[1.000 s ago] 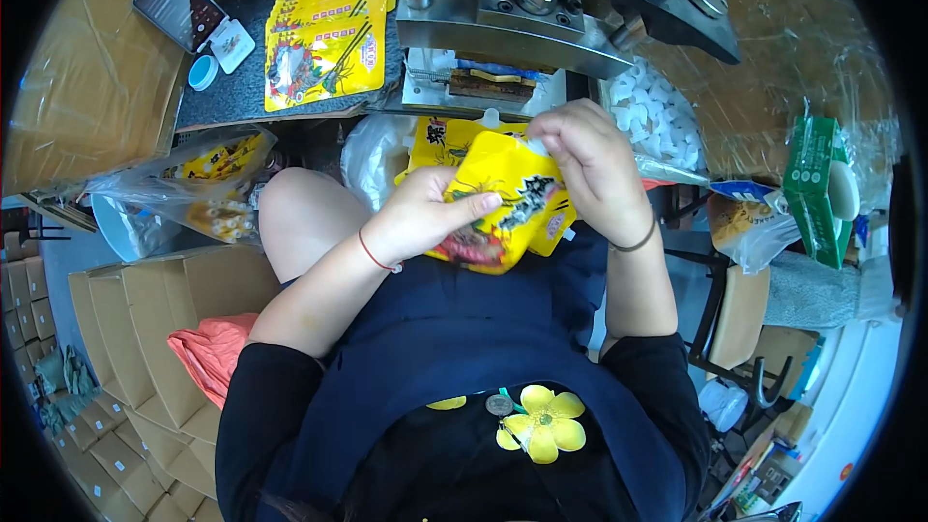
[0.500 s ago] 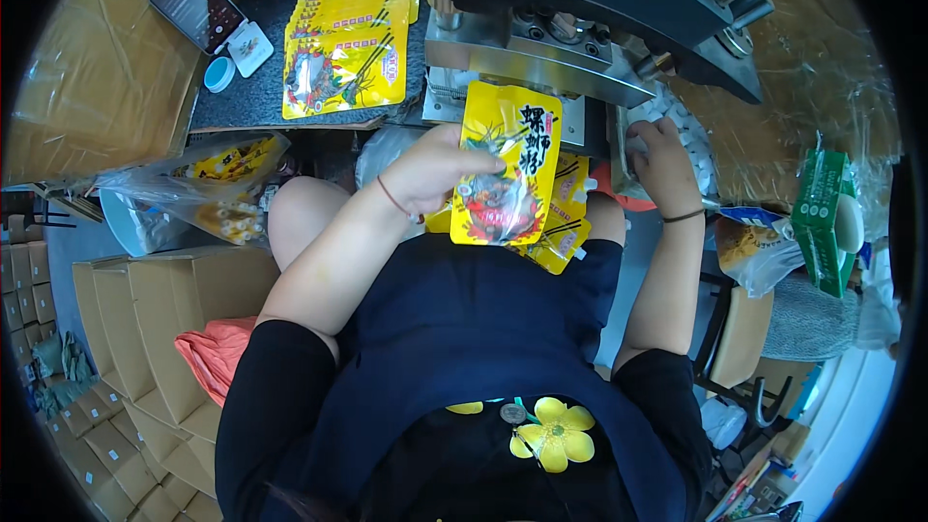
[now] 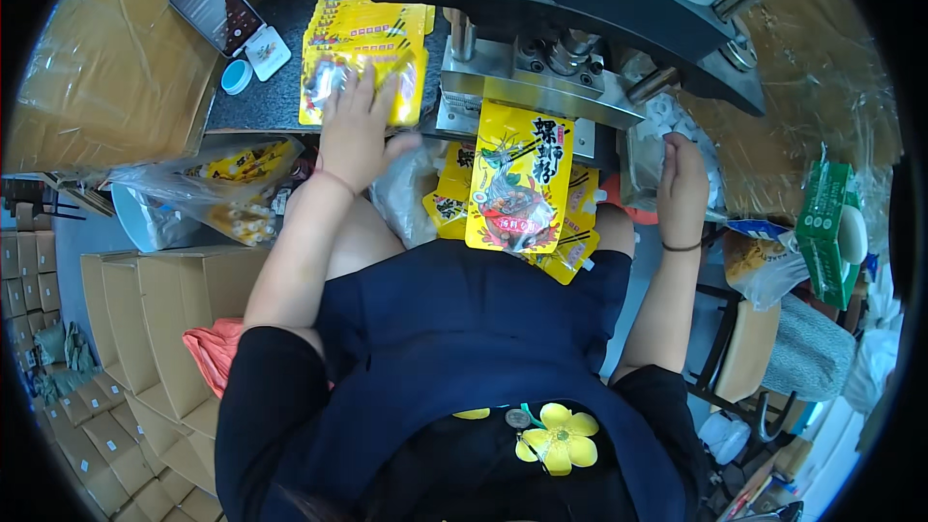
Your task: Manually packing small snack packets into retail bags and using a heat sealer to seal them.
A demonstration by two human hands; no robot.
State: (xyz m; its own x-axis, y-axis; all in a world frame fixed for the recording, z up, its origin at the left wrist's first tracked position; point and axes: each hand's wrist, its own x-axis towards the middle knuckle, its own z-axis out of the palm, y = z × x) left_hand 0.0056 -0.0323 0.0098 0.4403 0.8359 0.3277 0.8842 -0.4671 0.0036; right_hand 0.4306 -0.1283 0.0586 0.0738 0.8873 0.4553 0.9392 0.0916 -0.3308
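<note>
My left hand (image 3: 356,130) lies over a stack of yellow printed pouches (image 3: 411,87) on the dark worktop, fingers spread and touching the top one. Another yellow pouch (image 3: 517,184) rests with its upper edge at the metal bar of the press (image 3: 541,87), its lower end over my lap, with neither hand on it. Beneath it lie more yellow pouches with white spouts (image 3: 580,208). My right hand (image 3: 682,184) is raised beside a bin of small white pieces (image 3: 710,179), fingers drawn together. Whatever they pinch, if anything, is hidden.
A phone (image 3: 217,10) and a round blue-lidded tub (image 3: 236,76) sit left of the stack. Below hangs a clear bag of pouches (image 3: 242,169). Cardboard boxes (image 3: 184,319) stand lower left; a green carton (image 3: 826,227) is at right. The press overhangs the work area.
My left hand has let go of the pouch, now at the press, and moved left onto the stack. My right hand has come back slightly from the bin, its fingers closing together.
</note>
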